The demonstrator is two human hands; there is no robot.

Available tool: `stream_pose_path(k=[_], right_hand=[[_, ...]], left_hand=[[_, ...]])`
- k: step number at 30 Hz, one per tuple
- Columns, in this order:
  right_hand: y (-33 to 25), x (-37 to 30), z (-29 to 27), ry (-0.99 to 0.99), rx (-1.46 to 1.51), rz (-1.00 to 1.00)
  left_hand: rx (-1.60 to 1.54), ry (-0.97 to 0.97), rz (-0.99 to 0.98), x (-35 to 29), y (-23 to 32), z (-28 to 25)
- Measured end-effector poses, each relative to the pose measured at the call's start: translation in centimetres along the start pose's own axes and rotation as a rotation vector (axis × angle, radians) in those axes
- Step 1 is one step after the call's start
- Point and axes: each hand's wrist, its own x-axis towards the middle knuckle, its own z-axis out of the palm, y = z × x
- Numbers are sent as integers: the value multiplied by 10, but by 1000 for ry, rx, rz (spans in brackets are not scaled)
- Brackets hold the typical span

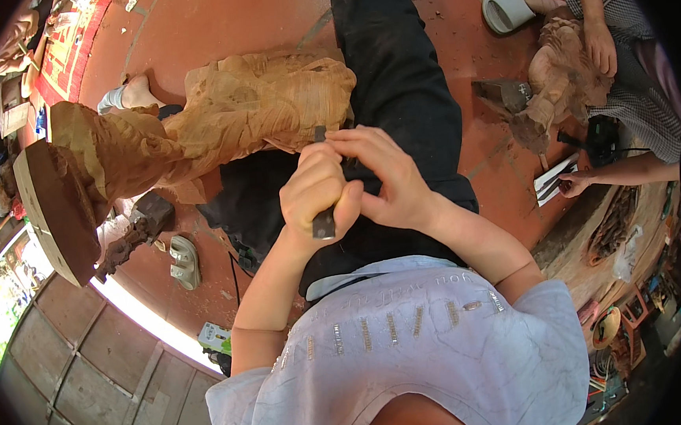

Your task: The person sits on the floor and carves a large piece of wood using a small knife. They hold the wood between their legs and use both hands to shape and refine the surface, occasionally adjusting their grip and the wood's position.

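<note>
A carved wooden statue lies sideways across my legs, its flat base toward the left and its other end against my dark trousers. My left hand is wrapped around a flat steel carving chisel. One end of the chisel sticks out below the fist, and the other end shows above it at the statue's near edge. Beside it, my right hand has its fingers bent over the upper part of the chisel, with the fingertips against it. Where exactly the chisel's tip meets the wood is hard to make out.
At the right, another person's hand rests on a smaller dark carving, and their other hand holds a thin dark tool near white paper. A sandal and a dark wood piece lie on the tiled floor at left.
</note>
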Motion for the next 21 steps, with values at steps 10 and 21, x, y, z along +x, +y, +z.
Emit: stream_pose_path(k=[10, 21], right_hand=[[7, -8, -1, -7, -7, 22], [9, 3, -2, 38, -10, -12]], left_hand=[[15, -91, -3, 1, 0, 4], [84, -82, 80, 6, -3, 6]])
